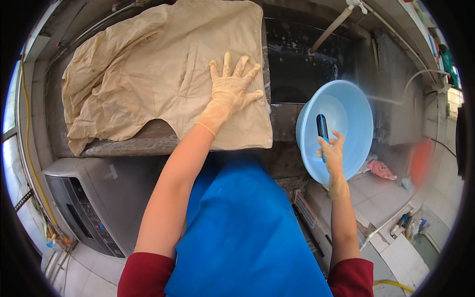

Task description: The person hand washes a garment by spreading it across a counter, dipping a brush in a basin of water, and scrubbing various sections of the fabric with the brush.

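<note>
A beige garment [158, 74] lay spread over the stone washing slab [128, 143], the largest thing in view. The pale blue basin [354, 123] stood just right of it. The left hand [230, 91], gloved, pressed flat with all 5 fingers splayed, gripping nothing. The right hand [330, 153] clasped a dark brush [322, 126] over the basin. Scrubbing seemed about to begin; the brush would need carrying across to the cloth.

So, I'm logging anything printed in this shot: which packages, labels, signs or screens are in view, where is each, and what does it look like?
Washing machine control panel: lower left, dark strip with small coloured buttons.
White label: small rectangle on the machine's grey lid.
Bottles: lower right on the floor, small, white and blue.
Pink packet: below the blue basin, crumpled.
No signs visible.
</note>
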Motion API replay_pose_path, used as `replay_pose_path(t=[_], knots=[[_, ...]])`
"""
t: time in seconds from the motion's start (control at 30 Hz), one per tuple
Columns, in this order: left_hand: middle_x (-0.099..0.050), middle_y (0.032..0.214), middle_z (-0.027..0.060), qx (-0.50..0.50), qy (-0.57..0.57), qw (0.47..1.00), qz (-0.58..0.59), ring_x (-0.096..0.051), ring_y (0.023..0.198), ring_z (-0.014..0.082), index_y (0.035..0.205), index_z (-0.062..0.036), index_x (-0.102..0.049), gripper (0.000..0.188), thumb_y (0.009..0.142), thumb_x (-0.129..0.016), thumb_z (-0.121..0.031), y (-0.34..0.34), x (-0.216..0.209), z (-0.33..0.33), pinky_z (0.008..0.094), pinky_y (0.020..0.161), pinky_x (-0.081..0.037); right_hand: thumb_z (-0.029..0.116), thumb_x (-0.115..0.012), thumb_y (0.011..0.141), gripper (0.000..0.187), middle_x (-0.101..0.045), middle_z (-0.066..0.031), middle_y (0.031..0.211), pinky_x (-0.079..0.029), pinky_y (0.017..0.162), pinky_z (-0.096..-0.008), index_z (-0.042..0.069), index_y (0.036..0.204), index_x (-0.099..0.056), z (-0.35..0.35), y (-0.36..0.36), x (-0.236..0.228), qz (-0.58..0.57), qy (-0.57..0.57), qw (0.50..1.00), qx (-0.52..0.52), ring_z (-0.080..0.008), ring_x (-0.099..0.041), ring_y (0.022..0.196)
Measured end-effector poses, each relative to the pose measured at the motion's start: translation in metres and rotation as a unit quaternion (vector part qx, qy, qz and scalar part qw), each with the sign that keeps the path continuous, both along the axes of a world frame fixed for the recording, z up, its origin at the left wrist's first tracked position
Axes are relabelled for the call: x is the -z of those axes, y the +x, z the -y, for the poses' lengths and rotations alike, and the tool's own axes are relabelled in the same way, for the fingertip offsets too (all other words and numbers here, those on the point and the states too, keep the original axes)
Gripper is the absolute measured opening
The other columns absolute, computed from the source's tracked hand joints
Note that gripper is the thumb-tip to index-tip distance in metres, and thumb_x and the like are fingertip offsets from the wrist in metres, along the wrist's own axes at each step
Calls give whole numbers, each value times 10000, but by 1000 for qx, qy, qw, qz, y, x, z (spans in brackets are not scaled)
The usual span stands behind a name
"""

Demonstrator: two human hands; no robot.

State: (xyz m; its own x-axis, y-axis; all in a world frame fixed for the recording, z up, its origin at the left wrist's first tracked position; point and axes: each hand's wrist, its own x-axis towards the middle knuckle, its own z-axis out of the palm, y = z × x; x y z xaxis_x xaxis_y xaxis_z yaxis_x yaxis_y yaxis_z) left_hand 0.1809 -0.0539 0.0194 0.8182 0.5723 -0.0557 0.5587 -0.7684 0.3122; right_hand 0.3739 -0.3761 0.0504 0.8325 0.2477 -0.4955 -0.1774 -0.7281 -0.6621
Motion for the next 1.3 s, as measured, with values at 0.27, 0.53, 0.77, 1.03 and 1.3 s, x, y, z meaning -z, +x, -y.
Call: replay_pose_path(t=[0.27,0.53,0.77,1.03,1.3], knots=[[-315,1666,127,-58,12,998,28,-117,1567,422,1614,-254,-324,767,957,-593,-543,37,24,-44,690,1206,-68,175,-796,887,677,-627,-88,955,-446,521,-260,32,1420,-405,-18,-6,-17,-3,47,999,-21,-121,-586,592],[-584,1367,153,49,-125,957,255,-527,1275,381,1385,-62,-600,556,838,-637,30,-115,-29,30,481,1076,-442,122,-684,974,515,-649,-114,987,-439,517,-241,29,1413,-431,-52,-64,-78,15,133,991,33,-105,-568,593],[-582,1243,115,116,-95,983,107,-574,1098,317,1244,-67,-698,638,624,-848,-94,-174,-18,61,446,916,-520,123,-673,988,474,-624,-130,1077,-510,601,-271,69,1428,-504,-92,-150,-56,-202,61,958,-196,-110,-616,642],[-560,1068,106,92,-96,970,205,-584,940,315,1195,-30,-708,567,640,-825,-11,-191,1,59,434,810,-515,149,-669,993,438,-649,-62,861,-510,705,-310,44,1394,-529,-86,-150,-43,-24,-34,982,-183,-131,-611,754],[-655,1168,139,90,-65,963,246,-634,1018,346,1129,2,-734,381,754,-719,70,-208,-22,4,476,873,-536,191,-704,966,575,-594,-42,893,-442,527,-239,49,1468,-462,-111,-147,-67,-83,-23,994,-68,-78,-529,601]])
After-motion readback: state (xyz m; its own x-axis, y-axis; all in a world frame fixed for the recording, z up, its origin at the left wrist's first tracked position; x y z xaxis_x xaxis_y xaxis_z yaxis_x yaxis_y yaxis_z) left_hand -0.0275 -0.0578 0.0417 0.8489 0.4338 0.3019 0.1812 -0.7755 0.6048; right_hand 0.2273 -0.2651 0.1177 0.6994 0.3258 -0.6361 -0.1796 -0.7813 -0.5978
